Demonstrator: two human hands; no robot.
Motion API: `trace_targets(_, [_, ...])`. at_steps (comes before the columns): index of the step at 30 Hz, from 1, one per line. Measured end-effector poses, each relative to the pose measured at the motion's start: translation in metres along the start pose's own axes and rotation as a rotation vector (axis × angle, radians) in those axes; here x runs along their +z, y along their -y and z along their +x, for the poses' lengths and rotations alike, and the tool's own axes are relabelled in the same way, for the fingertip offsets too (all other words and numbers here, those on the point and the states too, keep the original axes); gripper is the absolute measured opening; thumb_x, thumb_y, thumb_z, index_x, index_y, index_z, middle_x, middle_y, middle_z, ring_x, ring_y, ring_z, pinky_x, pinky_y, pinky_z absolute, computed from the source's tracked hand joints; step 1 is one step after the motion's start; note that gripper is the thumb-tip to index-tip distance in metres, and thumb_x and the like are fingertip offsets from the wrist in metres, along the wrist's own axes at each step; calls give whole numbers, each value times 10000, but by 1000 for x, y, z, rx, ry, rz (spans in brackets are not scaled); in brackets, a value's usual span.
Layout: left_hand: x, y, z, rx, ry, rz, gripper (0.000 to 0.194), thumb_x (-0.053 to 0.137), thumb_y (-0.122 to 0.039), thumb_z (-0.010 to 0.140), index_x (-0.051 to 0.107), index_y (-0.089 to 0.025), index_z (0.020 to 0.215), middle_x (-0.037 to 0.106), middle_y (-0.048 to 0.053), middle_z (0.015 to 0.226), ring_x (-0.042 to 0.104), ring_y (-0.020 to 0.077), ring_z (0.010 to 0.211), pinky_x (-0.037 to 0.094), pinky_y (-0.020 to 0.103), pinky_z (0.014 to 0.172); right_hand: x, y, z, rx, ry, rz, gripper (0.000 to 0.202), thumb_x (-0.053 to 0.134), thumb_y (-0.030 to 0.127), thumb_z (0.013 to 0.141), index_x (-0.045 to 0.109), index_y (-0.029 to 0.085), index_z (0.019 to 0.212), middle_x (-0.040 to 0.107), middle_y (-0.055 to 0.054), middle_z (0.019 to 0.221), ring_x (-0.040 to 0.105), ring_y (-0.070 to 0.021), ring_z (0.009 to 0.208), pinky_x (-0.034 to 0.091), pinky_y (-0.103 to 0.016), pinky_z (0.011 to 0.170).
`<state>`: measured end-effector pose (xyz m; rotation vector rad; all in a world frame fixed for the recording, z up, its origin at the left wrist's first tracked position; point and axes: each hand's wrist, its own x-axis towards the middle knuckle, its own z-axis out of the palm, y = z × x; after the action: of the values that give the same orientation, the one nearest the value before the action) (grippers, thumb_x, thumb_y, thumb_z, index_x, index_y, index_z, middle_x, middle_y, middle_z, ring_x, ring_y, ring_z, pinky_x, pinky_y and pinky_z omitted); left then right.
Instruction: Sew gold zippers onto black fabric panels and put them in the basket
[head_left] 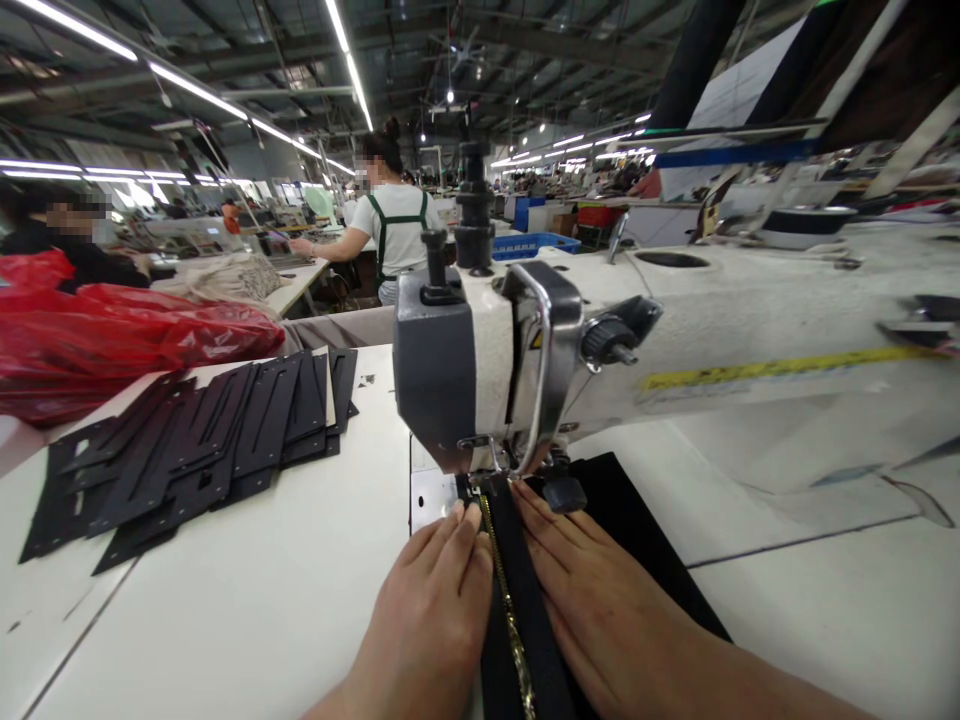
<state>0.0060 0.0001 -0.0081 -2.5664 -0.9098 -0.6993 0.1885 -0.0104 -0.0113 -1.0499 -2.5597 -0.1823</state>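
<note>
A black strip (534,590) with a gold-toothed zipper (504,590) along it runs from the near edge up under the presser foot of a sewing machine (491,350). My left hand (435,600) lies on the zipper's left side, its extended fingertips close to the foot and its thumb hidden. On the other side, my right hand (592,580) rests flat with fingers stretched forward, pressing the strip's right edge. Under and beyond that hand spreads a larger black piece (637,510). The needle point is too small to make out.
Several black slotted panels (247,420) lie overlapping on the white table (247,620) to the left. Behind them is a red plastic bag (135,330). A yellow measuring tape (780,368) runs along the machine arm. Co-workers sit beyond, near a blue crate (532,245).
</note>
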Motion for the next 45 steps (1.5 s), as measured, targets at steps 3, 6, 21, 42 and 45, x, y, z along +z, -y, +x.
trace_targets(3, [0,-1,-1,13,-4,37,413,220,-109,929,629,-53,927,654,165,1013,631,238,946,557,343,772,3,0,0,-6,-1,-28,585,362,75,779,303,45,1361,386,-174,1357,302,-264,1285,364,-462,995])
trace_targets(6, [1,0,-2,37,-9,62,413,217,-103,928,626,-51,935,653,172,1010,631,234,949,558,336,771,2,1,1,-29,1,-59,601,362,79,767,293,28,1362,398,-199,1340,338,-281,1264,393,-475,966])
trace_targets(21, [0,-1,0,-1,8,-18,365,250,-77,914,613,-38,934,635,192,1018,618,233,949,545,366,800,-2,1,3,-38,53,-17,574,363,81,789,305,22,1357,402,-210,1330,359,-299,1247,363,-509,979])
trace_targets(42, [3,10,4,-44,6,-120,300,292,-116,919,586,-105,977,620,116,916,609,212,853,559,344,716,-2,-6,10,51,71,123,511,374,80,825,352,47,1335,341,-188,1382,226,-265,1313,249,-489,1054])
trace_targets(45, [6,11,4,-121,56,-182,240,368,-89,885,588,-128,970,606,99,902,604,204,815,551,346,703,-8,-7,9,53,48,155,515,391,76,811,367,54,1325,381,-186,1360,266,-255,1302,265,-488,1049])
